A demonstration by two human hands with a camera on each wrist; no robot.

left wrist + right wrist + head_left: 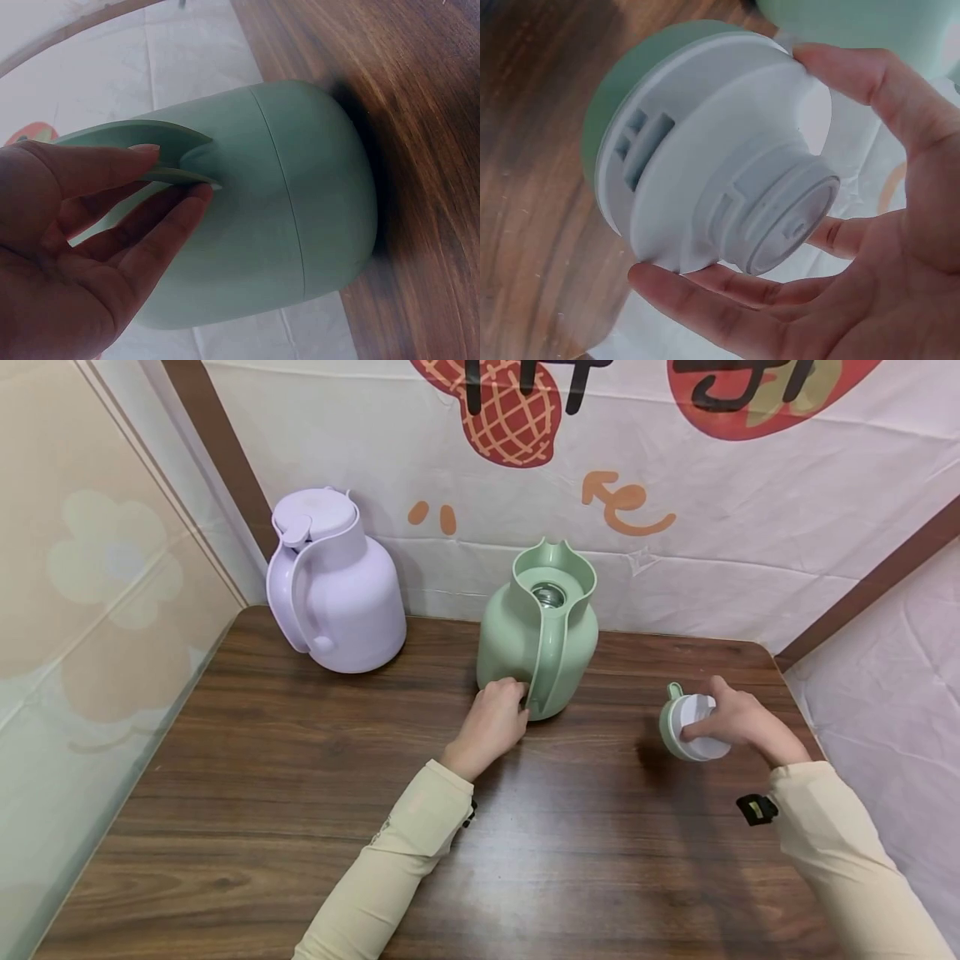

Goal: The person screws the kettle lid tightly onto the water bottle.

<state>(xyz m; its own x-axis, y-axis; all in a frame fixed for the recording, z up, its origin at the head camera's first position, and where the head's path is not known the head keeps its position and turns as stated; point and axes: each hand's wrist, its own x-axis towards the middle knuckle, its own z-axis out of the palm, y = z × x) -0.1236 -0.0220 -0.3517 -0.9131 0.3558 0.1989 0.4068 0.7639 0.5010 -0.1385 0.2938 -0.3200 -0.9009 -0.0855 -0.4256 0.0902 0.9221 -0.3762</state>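
A green thermos jug (506, 631) stands upright near the back of the wooden table, its mouth uncovered and the silvery liner showing inside. My left hand (491, 722) pinches the lower part of its handle (552, 660); in the left wrist view the thumb lies on one side of the handle (142, 135) and the fingers on the other. Off to the right, my right hand (738, 722) holds the jug's lid (675, 727) by its edge, thumb and fingers spread across it. The right wrist view shows the lid's white underside (712, 142) with its round plug facing the palm.
A lilac thermos jug (352, 602) with its lid on stands at the back left of the table (247, 810). Behind the table hangs a white printed cloth (720, 527), and more cloth closes off both sides.
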